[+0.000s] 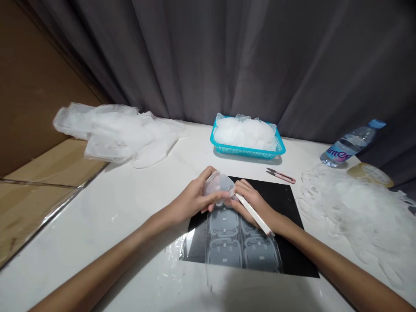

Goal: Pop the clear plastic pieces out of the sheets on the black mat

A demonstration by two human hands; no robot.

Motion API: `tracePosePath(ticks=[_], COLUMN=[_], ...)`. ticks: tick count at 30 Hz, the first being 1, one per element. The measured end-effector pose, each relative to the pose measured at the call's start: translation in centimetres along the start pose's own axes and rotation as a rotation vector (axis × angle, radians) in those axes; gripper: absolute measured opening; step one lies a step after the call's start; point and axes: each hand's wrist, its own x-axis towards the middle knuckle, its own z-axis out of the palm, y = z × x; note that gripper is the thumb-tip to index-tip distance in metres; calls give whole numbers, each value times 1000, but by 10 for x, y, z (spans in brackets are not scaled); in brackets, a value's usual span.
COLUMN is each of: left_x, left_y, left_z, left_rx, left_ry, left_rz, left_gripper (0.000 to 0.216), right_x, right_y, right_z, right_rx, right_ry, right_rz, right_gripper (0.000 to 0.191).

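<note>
Now with left hand [196, 197]: pinching translucent piece [221, 183] between thumb and fingers, just above at least 4 grey panels [224, 227]. Likely light, flexible, slippery, easily creased; best held by rim. Looking milky, thin, round-edged. Over to right hand [251, 196]: closed around slim white tool [255, 215], with front end at piece's right edge.

Seemingly a small handwork workshop: thread snips [282, 176], a black mat [279, 197] and a heaped turquoise basket [248, 151] on a white tabletop [97, 208], grey curtain [195, 56] far, cardboard [48, 164] left
</note>
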Motion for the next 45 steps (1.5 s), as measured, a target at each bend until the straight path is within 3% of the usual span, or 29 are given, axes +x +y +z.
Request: tracePosePath(ticks=[4, 11, 15, 19, 23, 26, 31, 37, 39, 42, 44, 45], left_x=[5, 7, 8, 11, 13, 12, 9, 6, 5, 5, 4, 4], left_y=[-4, 0, 0, -3, -7, -8, -7, 0, 3, 8, 11, 13], left_z=[-12, -28, -31, -29, -25, -23, -19, 0, -4, -33, -57, -66], left_rx=[-53, -38, -16, -33, -33, -19, 74, 79, 125, 171, 171, 151], left_ry=[-176, -300, -317, -277, -251, -240, -156, -125, -89, 92, 361, 416], left_rz=[-52, -128, -162, -168, -116, -80, -12, 5, 14, 77, 114, 105], left_gripper=[36, 35, 36, 34, 33, 33, 32, 34, 35, 33, 31, 30], right_x=[-2, 0, 0, -1, 0, 1, 2, 2, 1, 1, 1, 1], right_y=[-1, 3, 4, 4, 1, -2, -6, -8, -7, 0, 5, 7], right_z=[-1, -1, 1, -2, -8, -12, -16, -15, -15, -18, -21, -21], right_rx=[-96, -192, -219, -128, 22, 141, 242, 240, 207, 134, 82, 56], right_ry=[-2, 211, 241, 149, 80, 77, 86, 82, 69, 144, 210, 222], right_rz=[-65, 2, 29, -25, -24, 18, 77, 76, 71, 74, 87, 90], right_gripper=[13, 17, 19, 11, 21, 9, 6, 11, 13, 19, 22, 22])
